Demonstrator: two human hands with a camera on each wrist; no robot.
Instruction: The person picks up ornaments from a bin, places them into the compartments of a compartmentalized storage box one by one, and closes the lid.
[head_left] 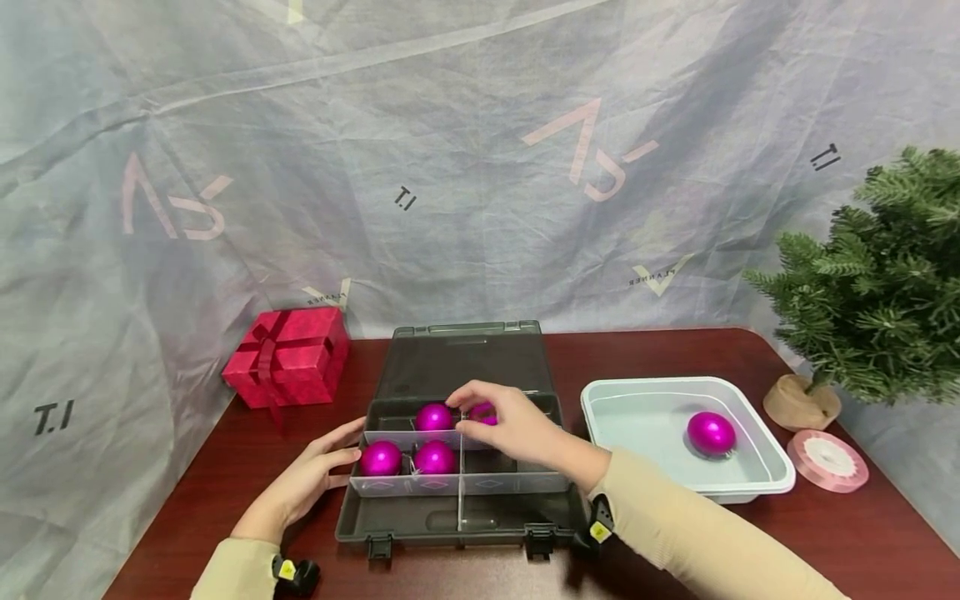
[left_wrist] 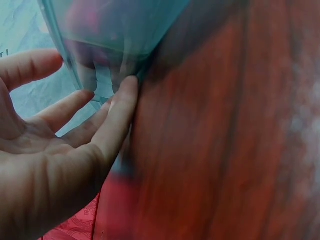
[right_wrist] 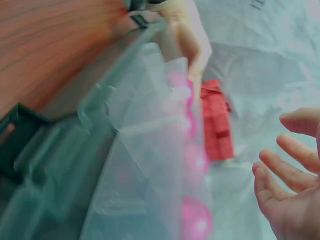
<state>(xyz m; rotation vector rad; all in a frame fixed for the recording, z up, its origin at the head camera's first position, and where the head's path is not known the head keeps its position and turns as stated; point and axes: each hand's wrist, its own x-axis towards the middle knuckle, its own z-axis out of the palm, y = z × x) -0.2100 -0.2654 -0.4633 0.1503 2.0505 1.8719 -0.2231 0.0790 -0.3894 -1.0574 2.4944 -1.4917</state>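
A dark translucent divider box (head_left: 405, 521) lies with its lid (head_left: 465, 367) raised at the back. Several shiny magenta Christmas balls (head_left: 382, 458) sit in its back and middle rows. My left hand (head_left: 303, 479) touches the left side of the box, its fingers fairly straight in the left wrist view. Over the back right compartment is my right hand (head_left: 513, 425), partly hiding one magenta ball (head_left: 482, 412) there. In the right wrist view its fingers (right_wrist: 287, 170) are loosely spread, with nothing between them, apart from the balls.
Right of the box stands a white plastic tray (head_left: 637, 454) holding one magenta ball (head_left: 711, 434). Beyond it are a roll of pink ribbon (head_left: 827, 461) and a small fir tree (head_left: 885, 283) on a wooden base. A red gift box (head_left: 288, 358) stands at the back left.
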